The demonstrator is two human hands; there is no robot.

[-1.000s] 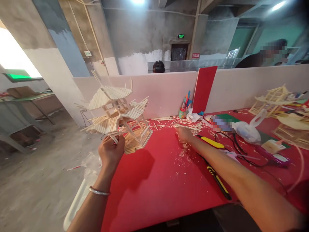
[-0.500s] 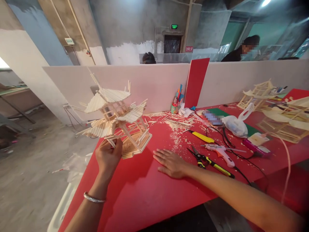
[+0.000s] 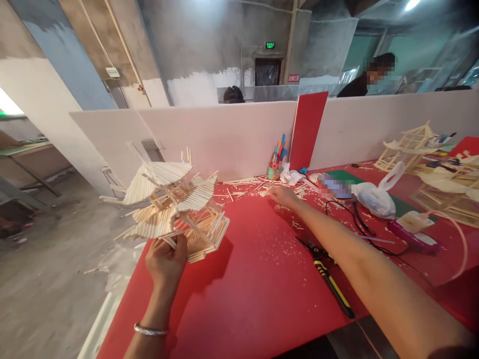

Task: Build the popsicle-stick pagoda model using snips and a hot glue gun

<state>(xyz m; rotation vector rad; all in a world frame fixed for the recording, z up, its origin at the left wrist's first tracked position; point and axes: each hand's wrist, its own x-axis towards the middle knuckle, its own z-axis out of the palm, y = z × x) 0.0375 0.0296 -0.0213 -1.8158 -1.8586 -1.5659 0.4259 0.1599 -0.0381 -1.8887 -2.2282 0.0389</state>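
My left hand (image 3: 166,254) is closed around the lower roof edge of a wooden stick pagoda model (image 3: 185,199), holding it slightly tilted at the left of the red table (image 3: 243,299). The model has two tiers of pale stick roofs above a railed base. Out over the far part of the table, my right hand (image 3: 283,197) has its fingers bent together at a pile of loose wooden sticks (image 3: 258,188). Anything between those fingers is too small to make out. Yellow-and-black cutting pliers (image 3: 331,281) lie beside my right forearm.
A pen cup (image 3: 273,171) stands near the pale partition (image 3: 224,139). Farther right are a plastic bag (image 3: 376,199), cables, a power strip (image 3: 413,234) and another stick model (image 3: 406,147). Shavings litter the table. Beyond the partition is a person (image 3: 359,82).
My right hand has moved from flat on the table forward to the loose sticks, its fingers now bent. The pliers have shifted and turned. The model sits slightly lower in view.
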